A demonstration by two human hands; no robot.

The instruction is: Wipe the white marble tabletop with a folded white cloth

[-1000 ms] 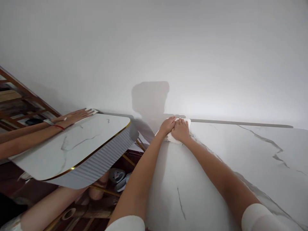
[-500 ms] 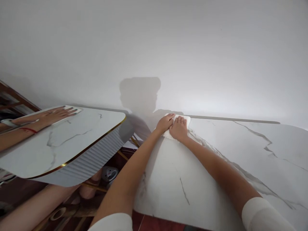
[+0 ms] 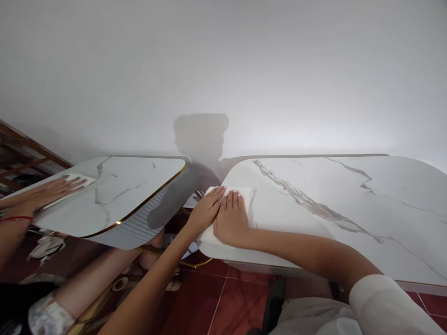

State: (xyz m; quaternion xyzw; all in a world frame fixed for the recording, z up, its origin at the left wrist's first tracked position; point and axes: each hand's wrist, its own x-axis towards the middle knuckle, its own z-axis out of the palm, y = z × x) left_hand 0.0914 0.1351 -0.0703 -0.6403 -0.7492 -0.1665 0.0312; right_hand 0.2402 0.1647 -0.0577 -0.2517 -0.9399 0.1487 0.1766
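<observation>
A folded white cloth [image 3: 247,197] lies flat on the white marble-patterned table [image 3: 342,190], near its left rounded end. My left hand [image 3: 205,211] rests on the cloth's left part, its fingers stretched forward and pressed down. Beside it, my right hand [image 3: 231,218] lies palm down on the cloth, fingers extended. The two hands touch or nearly touch, and they hide much of the cloth's middle. A faint wet-looking streak shows on the tabletop just right of the cloth.
At the left stands a second marble-patterned table [image 3: 139,179] with a gold edge and ribbed side. Another person's hand [image 3: 52,190] lies there on a white cloth [image 3: 87,179]. A gap separates the tables, with that person's legs below. A pale wall [image 3: 296,83] runs behind.
Both my hands and the cloth have slid from the far edge toward me and leftward. The other person's hand and cloth have also moved left and nearer. My view has shifted somewhat.
</observation>
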